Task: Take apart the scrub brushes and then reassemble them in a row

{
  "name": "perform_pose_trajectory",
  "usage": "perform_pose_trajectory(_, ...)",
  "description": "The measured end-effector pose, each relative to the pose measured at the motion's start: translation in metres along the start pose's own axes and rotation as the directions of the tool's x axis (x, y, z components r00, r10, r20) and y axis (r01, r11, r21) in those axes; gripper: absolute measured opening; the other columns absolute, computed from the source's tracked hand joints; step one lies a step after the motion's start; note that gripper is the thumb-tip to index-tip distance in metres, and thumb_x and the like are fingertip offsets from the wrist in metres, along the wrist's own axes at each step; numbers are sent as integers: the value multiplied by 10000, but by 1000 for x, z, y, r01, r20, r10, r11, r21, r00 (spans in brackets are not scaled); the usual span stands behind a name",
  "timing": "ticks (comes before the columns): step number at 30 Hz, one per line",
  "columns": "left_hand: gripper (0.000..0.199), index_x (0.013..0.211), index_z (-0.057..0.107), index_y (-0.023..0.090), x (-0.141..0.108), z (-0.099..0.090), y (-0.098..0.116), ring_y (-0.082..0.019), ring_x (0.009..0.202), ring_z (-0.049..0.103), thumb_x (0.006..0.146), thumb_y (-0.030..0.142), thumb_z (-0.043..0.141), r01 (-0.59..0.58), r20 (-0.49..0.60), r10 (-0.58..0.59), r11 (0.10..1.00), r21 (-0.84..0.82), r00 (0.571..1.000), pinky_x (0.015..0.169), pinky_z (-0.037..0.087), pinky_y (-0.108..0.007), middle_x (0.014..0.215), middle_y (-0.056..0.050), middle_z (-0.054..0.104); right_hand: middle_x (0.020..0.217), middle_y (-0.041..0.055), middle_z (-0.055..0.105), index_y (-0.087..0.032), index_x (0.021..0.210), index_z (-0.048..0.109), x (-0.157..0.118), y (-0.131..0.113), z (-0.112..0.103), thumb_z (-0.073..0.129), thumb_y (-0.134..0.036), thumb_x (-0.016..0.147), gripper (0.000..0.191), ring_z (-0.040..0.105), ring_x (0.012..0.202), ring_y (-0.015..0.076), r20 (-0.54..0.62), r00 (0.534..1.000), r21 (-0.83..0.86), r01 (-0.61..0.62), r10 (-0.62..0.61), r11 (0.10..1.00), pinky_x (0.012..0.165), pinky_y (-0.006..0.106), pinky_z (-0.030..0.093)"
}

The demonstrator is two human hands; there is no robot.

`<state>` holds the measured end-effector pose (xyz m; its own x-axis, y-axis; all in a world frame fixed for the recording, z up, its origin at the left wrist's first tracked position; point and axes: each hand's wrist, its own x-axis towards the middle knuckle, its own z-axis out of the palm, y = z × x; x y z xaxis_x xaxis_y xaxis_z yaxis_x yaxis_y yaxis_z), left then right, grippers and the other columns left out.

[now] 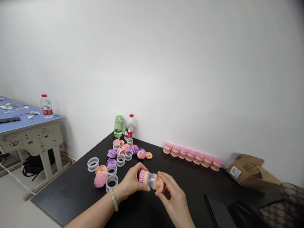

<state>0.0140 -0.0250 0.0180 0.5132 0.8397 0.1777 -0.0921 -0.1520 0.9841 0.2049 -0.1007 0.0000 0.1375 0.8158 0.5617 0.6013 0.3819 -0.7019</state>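
Note:
My left hand (129,182) grips the bristled pink end of a pink-and-orange massage brush (151,180), and my right hand (172,196) holds its orange end. A clear plastic ring (152,180) sits between the two ends. A jade-green bead bracelet (113,199) circles my left wrist. Left of my hands, loose parts lie on the black table (71,198): clear rings (111,181), a pink spiked brush head (100,180), purple spiked heads (111,154) and orange discs (148,155). Several assembled pink brushes (192,155) stand in a row along the wall.
A green bottle (118,126) and a water bottle (129,127) stand in the table's back corner. Flattened cardboard packaging (251,172) lies at the right, near a black flat item (219,212) and a patterned bag (285,205). A blue-topped desk (28,126) stands to the left.

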Motion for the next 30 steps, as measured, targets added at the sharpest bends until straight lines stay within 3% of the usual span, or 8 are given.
perform_pose_trajectory(7,619,895,561,165,0,4,-1,-118,695,437,455,333,961,2,39,0,999,-42,999,595,318,-223,768,40,558,1100,65,736,-294,1219,699,-3,-5,-2,743,-221,760,466,704,875,266,-19,997,-53,71,-72,996,746,365,621)
perform_pose_trajectory(11,625,900,559,164,-1,4,-1,-117,696,457,449,320,962,37,58,-30,991,-125,998,599,330,-220,777,37,572,1096,57,736,-311,1185,713,-2,-8,-3,769,-299,786,403,697,952,282,-49,992,-52,115,-117,992,828,387,611)
perform_pose_trajectory(16,592,886,573,153,-4,5,7,-115,697,491,467,327,954,78,77,-61,966,-248,995,622,357,-224,782,25,599,1126,58,735,-307,1201,706,0,-9,-6,771,-343,807,401,726,908,268,-36,989,-33,139,-141,990,810,368,625)
perform_pose_trajectory(24,504,765,556,145,-5,8,8,-125,609,571,569,465,892,196,150,-156,931,-307,976,613,420,-247,661,14,609,1170,103,707,-245,1200,667,5,-19,-12,644,-165,906,306,661,1089,264,1,872,-89,487,-489,869,882,369,600)
perform_pose_trajectory(27,533,748,541,150,-5,9,6,-132,592,577,638,589,822,262,208,-197,898,-354,958,646,477,-297,644,5,599,1172,105,693,-242,1200,660,6,-21,-12,592,-99,917,325,641,1117,253,11,840,-89,542,-543,836,906,367,583)
perform_pose_trajectory(30,529,792,557,148,-7,8,8,-121,623,566,593,518,880,242,215,-170,895,-374,962,660,475,-285,699,6,611,1192,115,682,-238,1227,647,4,-20,-10,612,-154,927,314,645,1118,259,16,859,-104,510,-511,854,913,368,577)
